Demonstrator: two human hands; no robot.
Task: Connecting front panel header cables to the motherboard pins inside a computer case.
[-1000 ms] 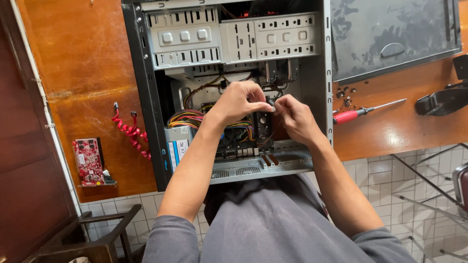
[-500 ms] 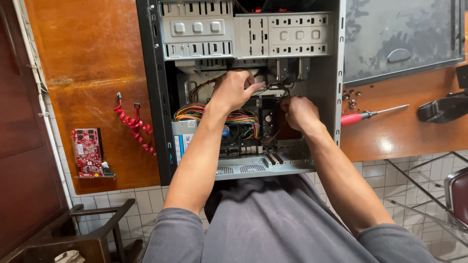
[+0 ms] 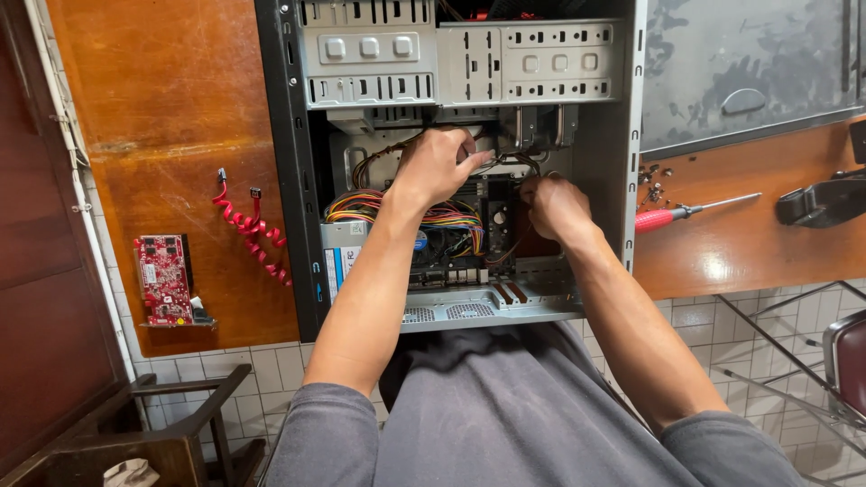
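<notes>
A: Head view looks straight down into the open computer case (image 3: 289, 171) lying on the wooden surface (image 3: 171, 117). The side panel (image 3: 749, 63) is already off and lies far right, so the inside is exposed.

B: And the hands?

A: Both are deep in the case. The left hand (image 3: 437, 162) is curled, fingers pinched on thin dark cables (image 3: 519, 160) just below the drive bays (image 3: 460, 63). The right hand (image 3: 555, 206) is closed low over the board (image 3: 456, 248); whether it grips anything, I cannot tell.

B: How far along, would you say?

A: Midway, I'd judge. Loose screws (image 3: 651, 180) and a red-handled screwdriver (image 3: 690, 212) lie right of the case, a red circuit card (image 3: 164, 280) and a coiled red cable (image 3: 248, 225) on the left, so parts look removed. The coloured wire bundle (image 3: 397, 212) still sits inside.

B: Anything in the way?

A: That bundle crowds the board, and the forearms hide much of it. A dark tool (image 3: 821, 200) lies at the far right edge.
</notes>
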